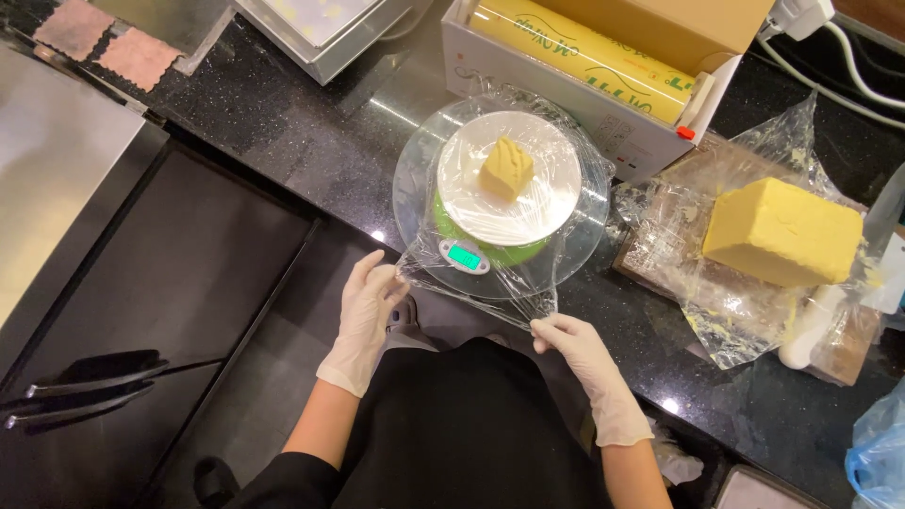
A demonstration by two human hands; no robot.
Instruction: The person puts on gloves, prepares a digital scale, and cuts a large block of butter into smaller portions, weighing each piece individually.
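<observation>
A black speckled stone counter is running diagonally across the view from ten o'clock down to four o'clock, and small bright spots of ceiling light are glinting on its polished top near the middle and at five o'clock. At nine o'clock a steel surface is catching a dull sheen beside a dark glossy cabinet front. Long metal handles are shining at eight o'clock. Grey floor tiles are showing below the counter edge at seven o'clock. White cables are trailing across the counter at two o'clock.
</observation>
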